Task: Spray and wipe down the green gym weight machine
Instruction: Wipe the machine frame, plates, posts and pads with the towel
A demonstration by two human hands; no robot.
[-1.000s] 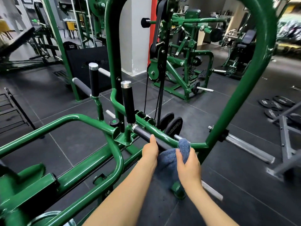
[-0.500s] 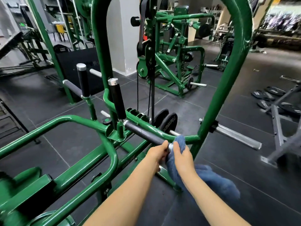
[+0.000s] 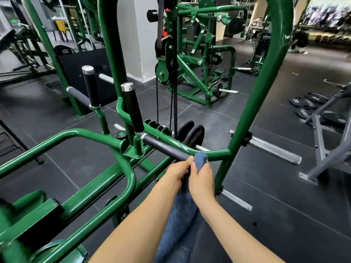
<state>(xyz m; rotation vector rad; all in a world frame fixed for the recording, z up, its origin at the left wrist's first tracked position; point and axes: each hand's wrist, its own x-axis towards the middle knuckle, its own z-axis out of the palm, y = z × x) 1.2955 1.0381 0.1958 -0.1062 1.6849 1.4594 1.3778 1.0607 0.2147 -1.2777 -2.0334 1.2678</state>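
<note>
Together, both hands (image 3: 190, 173) curled around fuzzy blue towel (image 3: 178, 215) on cylindrical black grip (image 3: 163, 148).

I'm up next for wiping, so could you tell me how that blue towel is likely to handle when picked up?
Probably floppy: the towel hangs limp below both hands. Likely light, since the right hand holds it with a loose pinch. Its nap looks fuzzy, so probably not slippery.

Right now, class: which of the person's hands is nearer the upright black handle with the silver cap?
Left. The left hand grips the horizontal black grip below the upright black handle; the right hand, holding the blue cloth, is farther right.
</note>
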